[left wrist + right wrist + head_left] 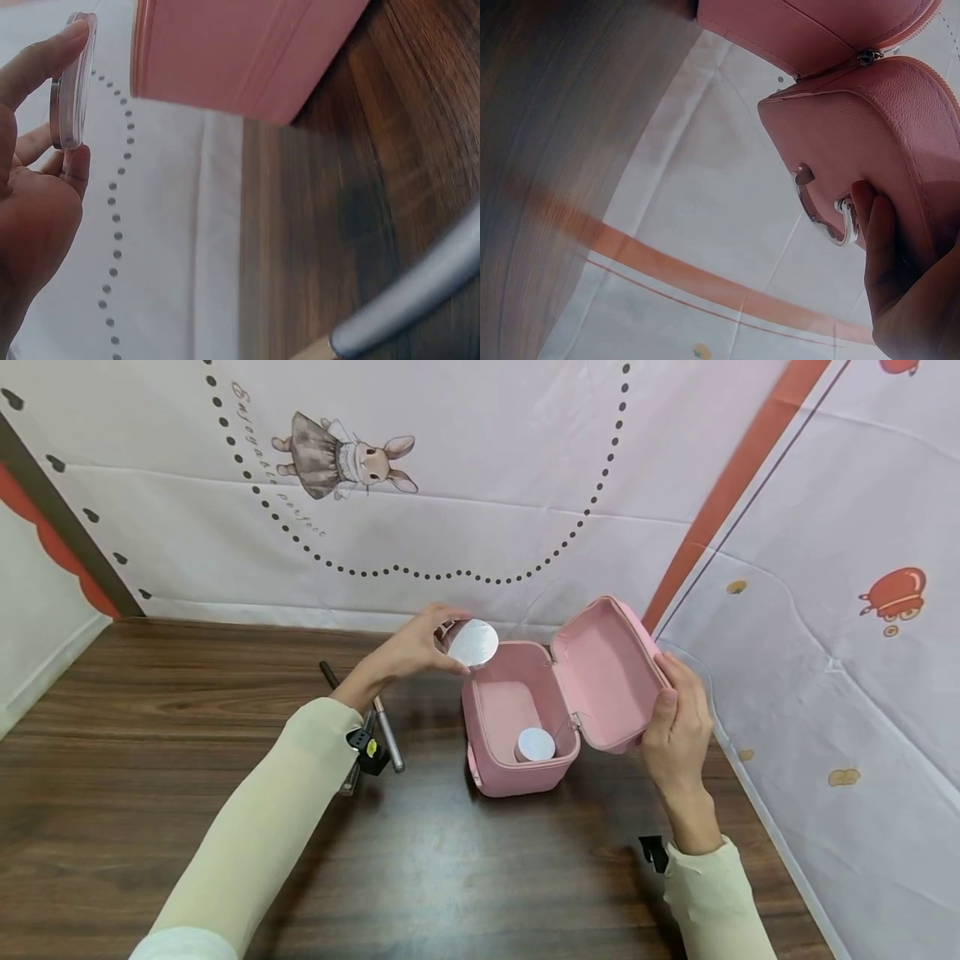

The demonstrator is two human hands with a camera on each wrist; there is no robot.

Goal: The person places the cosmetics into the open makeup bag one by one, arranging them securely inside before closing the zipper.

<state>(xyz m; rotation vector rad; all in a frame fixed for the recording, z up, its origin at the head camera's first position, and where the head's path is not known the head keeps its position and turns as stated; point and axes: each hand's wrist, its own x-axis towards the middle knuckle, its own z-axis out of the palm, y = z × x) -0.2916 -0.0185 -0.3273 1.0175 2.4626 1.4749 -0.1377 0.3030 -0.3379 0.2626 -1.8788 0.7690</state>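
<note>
A pink zippered cosmetic case (pixel 491 781) stands on the table with its lid (pixel 611 677) swung up to the right. Inside it, at the near end, is a small round jar with a white top (pixel 536 744). My left hand (pixel 408 652) grips a flat round compact (pixel 474 643) by its edge, over the case's far left corner. Seen edge-on in the left wrist view, the compact (pixel 73 90) has clear and dark metallic layers between thumb and fingers. My right hand (pixel 678 727) holds the lid's outer edge, near a silver handle (pixel 846 225) in the right wrist view.
A silver pen-like stick (pixel 388 735) and a dark one (pixel 328 674) lie on the wooden table (pixel 187 735), partly under my left forearm. Printed cloth (pixel 480 485) hangs behind the table and along the right side.
</note>
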